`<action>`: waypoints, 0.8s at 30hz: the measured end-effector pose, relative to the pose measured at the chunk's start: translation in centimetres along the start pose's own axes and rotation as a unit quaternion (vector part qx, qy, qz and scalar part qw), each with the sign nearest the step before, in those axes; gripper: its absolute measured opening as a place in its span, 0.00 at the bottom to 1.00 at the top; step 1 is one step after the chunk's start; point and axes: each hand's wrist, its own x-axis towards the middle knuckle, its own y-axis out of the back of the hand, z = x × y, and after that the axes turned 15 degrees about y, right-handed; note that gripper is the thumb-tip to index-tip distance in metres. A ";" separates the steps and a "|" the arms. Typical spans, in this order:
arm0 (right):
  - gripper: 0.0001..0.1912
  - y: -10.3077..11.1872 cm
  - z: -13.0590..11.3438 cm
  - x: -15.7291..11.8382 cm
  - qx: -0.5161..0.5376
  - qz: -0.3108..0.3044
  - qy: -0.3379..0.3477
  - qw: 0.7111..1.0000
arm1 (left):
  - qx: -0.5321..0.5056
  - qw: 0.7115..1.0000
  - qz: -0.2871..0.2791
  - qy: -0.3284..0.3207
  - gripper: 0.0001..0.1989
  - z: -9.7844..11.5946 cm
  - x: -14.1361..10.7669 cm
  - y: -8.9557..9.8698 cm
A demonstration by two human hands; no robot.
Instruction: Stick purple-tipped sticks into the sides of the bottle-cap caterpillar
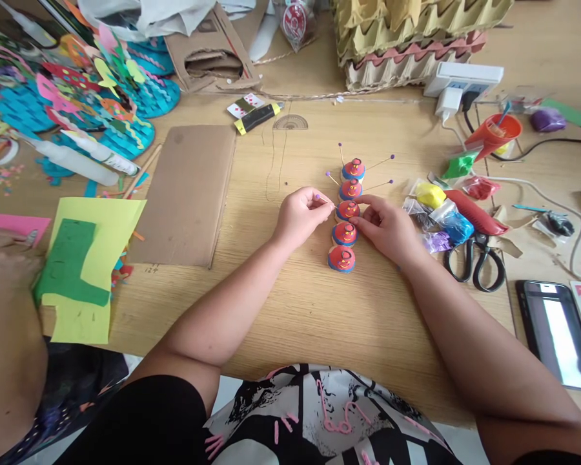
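Observation:
Several small red-and-blue figures with yellow smiling faces stand in a column on the wooden table. The two at the back, one of them the farthest figure (353, 169), have thin sticks with purple tips poking out at both sides. My left hand (304, 216) pinches a purple-tipped stick (325, 199) against the left side of the middle figure (348, 210). On that figure's right side, my right hand (385, 227) steadies it between thumb and fingers. The nearest figure (341, 258) and the one behind it (345, 234) show no sticks.
Scissors (477, 258), bagged clay (455, 223), an orange cup (496, 132) and a phone (556, 332) lie to the right. Cardboard (186, 194) and blue paper crafts (121, 135) are left. Egg trays (401, 39) stand behind. Another person's arm (10, 349) rests at far left.

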 end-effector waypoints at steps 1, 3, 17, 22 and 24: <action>0.22 0.0 0.0 0.0 0.000 0.001 0.001 1.000 | 0.004 1.000 -0.001 0.000 0.04 0.0 0.0 0.0; 0.22 -0.1 0.1 0.0 -0.001 0.002 0.003 1.000 | 0.011 1.000 0.001 -0.002 0.04 0.0 0.0 0.0; 0.21 0.0 -0.1 -0.1 -0.018 0.000 0.000 1.000 | -0.002 1.000 0.004 0.002 0.03 0.2 -0.1 0.0; 0.22 0.0 -0.1 -0.1 -0.020 0.001 0.002 1.000 | 0.002 1.000 0.009 0.001 0.02 0.1 0.0 0.0; 0.22 0.1 -0.2 0.0 -0.017 0.000 0.001 1.000 | 0.004 1.000 0.008 -0.001 0.02 0.0 0.0 0.0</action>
